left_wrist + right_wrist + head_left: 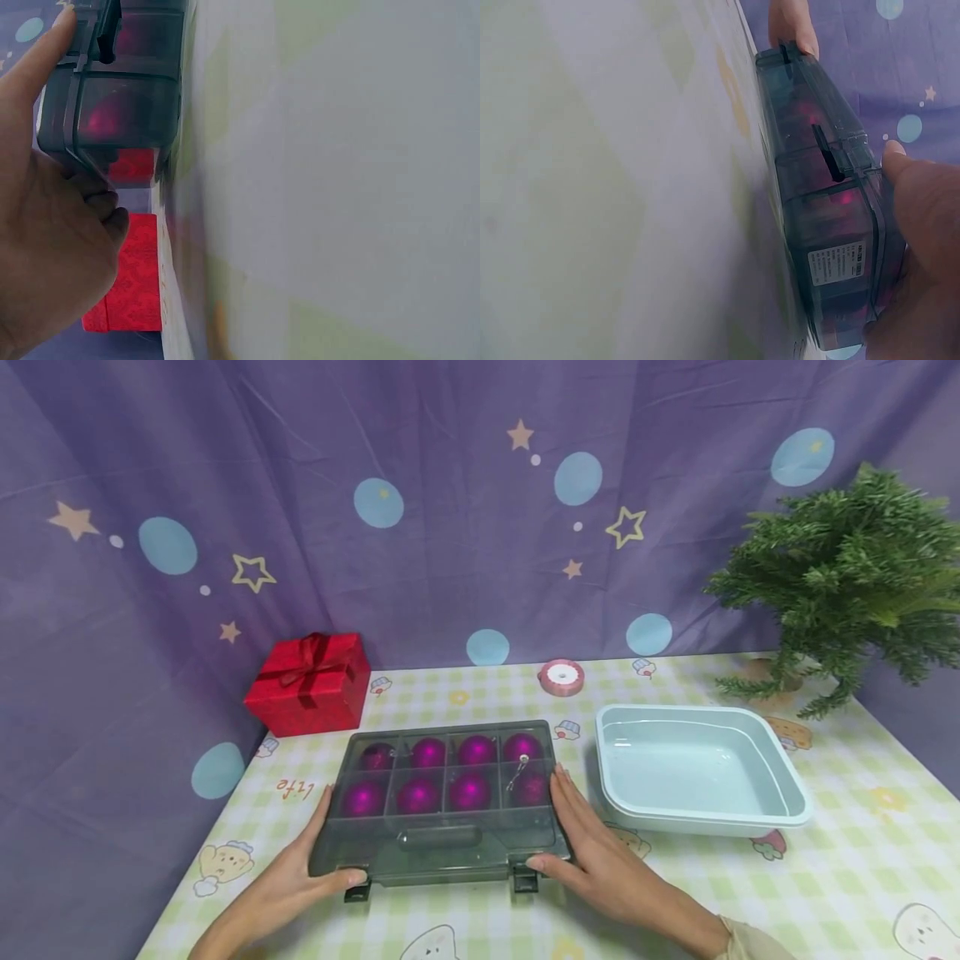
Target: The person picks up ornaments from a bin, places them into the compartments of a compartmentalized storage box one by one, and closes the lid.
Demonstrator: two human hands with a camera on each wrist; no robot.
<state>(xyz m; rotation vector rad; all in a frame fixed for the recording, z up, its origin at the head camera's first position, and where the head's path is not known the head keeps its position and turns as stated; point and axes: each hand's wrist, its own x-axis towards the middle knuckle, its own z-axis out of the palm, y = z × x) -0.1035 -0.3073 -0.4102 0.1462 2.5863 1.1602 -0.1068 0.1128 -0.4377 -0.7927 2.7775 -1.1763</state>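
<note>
A translucent dark grey compartment case (442,862) lies on the tablecloth, its lid down. Through the lid I see several shiny purple ball ornaments (417,795), each in its own cell. My left hand (288,877) grips the case's left side, thumb by the left front latch (357,892). On the opposite side my right hand (603,860) holds the case, fingers along the edge and thumb by the right latch (526,878). Both latches stick out at the front. A white label (838,263) shows on the case's side in the right wrist view.
A pale blue plastic basin (697,818) stands right of the case. Behind are a red gift box (311,706) at left and a pink ribbon roll (562,677). A small artificial fir tree (855,560) stands at the far right, before a purple curtain (450,585).
</note>
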